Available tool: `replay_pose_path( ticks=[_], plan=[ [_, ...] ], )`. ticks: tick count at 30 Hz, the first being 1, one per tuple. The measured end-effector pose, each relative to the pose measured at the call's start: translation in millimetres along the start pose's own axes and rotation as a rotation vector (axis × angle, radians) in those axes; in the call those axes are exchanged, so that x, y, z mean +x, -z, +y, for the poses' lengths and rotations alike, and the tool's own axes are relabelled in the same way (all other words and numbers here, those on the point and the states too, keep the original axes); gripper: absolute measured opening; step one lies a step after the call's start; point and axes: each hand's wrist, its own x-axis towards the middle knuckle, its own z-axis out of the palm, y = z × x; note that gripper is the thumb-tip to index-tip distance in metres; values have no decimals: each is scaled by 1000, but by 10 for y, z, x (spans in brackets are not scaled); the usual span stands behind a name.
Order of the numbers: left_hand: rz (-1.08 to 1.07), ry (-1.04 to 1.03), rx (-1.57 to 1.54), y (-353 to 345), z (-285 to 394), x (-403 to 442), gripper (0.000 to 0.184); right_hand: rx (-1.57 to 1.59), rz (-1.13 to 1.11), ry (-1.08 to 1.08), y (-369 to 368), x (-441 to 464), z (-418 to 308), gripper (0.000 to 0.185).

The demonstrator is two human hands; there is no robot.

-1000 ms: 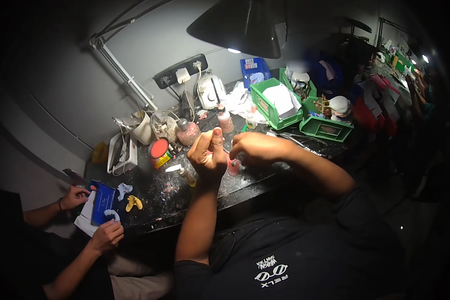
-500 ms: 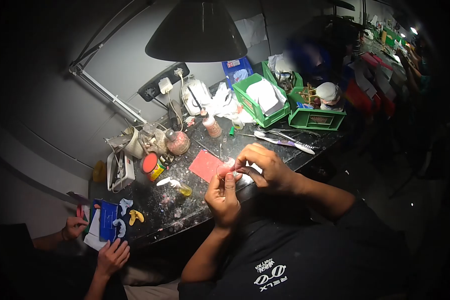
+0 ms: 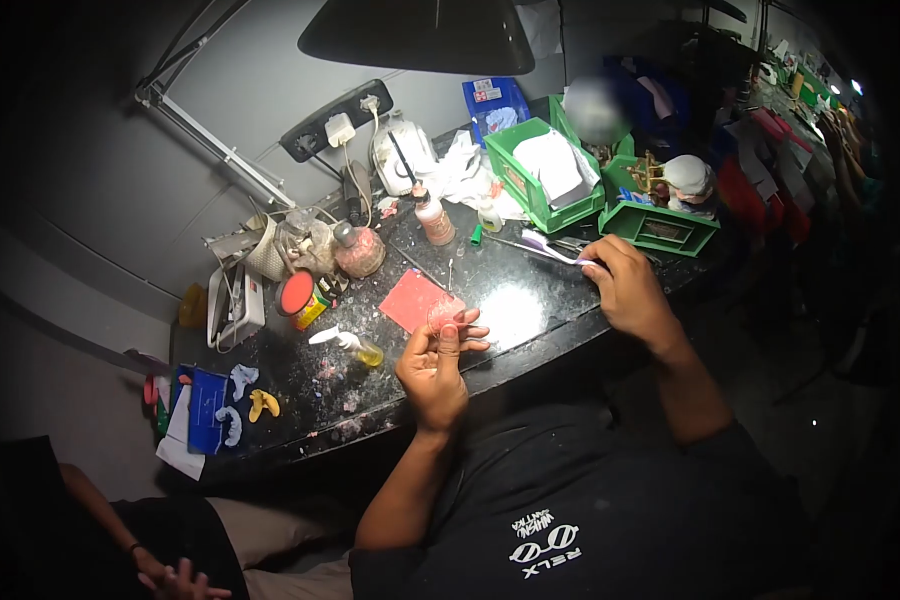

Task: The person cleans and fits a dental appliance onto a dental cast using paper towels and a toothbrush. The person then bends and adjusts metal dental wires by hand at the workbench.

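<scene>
Over the front edge of the dark bench, my left hand (image 3: 436, 378) is closed on a small pinkish, partly clear piece (image 3: 445, 314), thumb on its near side. Behind that piece lies a red sheet (image 3: 406, 299) with a thin tool near its upper edge. Farther right, my right hand (image 3: 626, 290) is closed around the handle end of a white and purple toothbrush (image 3: 555, 251). The bristle end points left and back, near a small green cap (image 3: 476, 235).
Green bins (image 3: 660, 228) stand at the back right, under a black lamp (image 3: 420, 36). Bottles, a red-topped can (image 3: 297, 293) and a pump bottle (image 3: 368, 352) stand left of centre. A blue box (image 3: 207, 412) lies far left; a co-worker's hand (image 3: 182, 582) is below it.
My right hand has left the pinkish piece, moved right and taken hold of the toothbrush. My left hand still holds the piece. The co-worker's hands have withdrawn from the blue box.
</scene>
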Motion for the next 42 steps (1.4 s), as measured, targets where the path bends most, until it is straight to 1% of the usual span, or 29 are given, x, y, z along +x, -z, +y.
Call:
replay_pose_path(
  ticks=[1, 2, 4, 5, 6, 8, 10, 12, 14, 16, 19, 22, 26, 28, 29, 31, 32, 34, 35, 36, 38, 39, 40, 41, 42],
  plan=[
    [-7, -1, -14, 13, -11, -3, 25, 110, -28, -40, 40, 12, -48, 7],
    [0, 7, -12, 28, -21, -2, 25, 113, -38, -44, 61, 7, -101, 7],
    [-15, 0, -101, 43, -37, 6, 24, 323, -71, 14, 94, -21, -213, 11],
    [11, 12, -105, 22, -23, 6, 20, 291, -104, 7, 130, -26, -263, 15],
    [13, 22, -107, 27, -37, 2, 20, 289, -110, -2, 150, -31, -276, 15],
    [21, 7, -136, 59, -52, -1, 20, 130, -279, -4, 180, -34, -276, 15],
    [21, 17, -151, 69, -55, -22, 23, 78, -273, 19, 95, -73, -224, 15],
    [19, -45, -100, 71, -67, -41, 22, -103, -338, 94, 42, -108, -215, 17],
    [34, -49, -82, 61, -75, -55, 21, -128, -312, 106, 12, -130, -217, 18],
    [47, -57, -63, 60, -73, -49, 19, -89, -251, 115, 40, -112, -243, 13],
    [51, -42, -78, 57, -74, -65, 19, -141, -296, 101, 85, -99, -279, 17],
    [51, -56, -87, 52, -74, -45, 20, -105, -243, 82, 101, -111, -256, 17],
    [38, -32, -70, 64, -48, -78, 22, -98, -253, 73, 143, -95, -303, 13],
    [18, -30, -73, 52, -20, -72, 24, 145, -209, 76, 141, -82, -311, 10],
    [-9, -14, -55, 38, 0, -90, 24, 145, -210, 76, 122, -72, -330, 10],
    [-62, 11, -32, -6, 33, -117, 25, 286, -150, 153, 42, -60, -410, 9],
    [-66, 15, -31, -22, 44, -132, 25, 286, -148, 148, -8, -65, -466, 9],
    [-138, 28, -74, -44, 81, -148, 25, 340, -176, 258, -99, -69, -560, 9],
    [-125, 41, -106, -55, 133, -136, 24, 311, -176, 311, -98, -32, -496, 12],
    [-124, 41, -102, -43, 167, -130, 24, 316, -175, 312, -61, -10, -468, 12],
    [-130, 57, -65, -22, 193, -133, 24, 294, -322, 190, 16, 17, -445, 17],
    [-127, 62, -66, -43, 171, -144, 24, 364, -284, 297, -60, -10, -496, 19],
    [-131, 73, -134, -85, 138, -154, 23, 348, -327, 326, -78, -35, -569, 18],
    [-138, 82, -200, -106, 119, -159, 23, 361, -285, 322, -100, -47, -532, 18],
    [-141, 81, -200, -86, 123, -146, 23, 373, -240, 324, -116, -22, -487, 17]
  ],
)
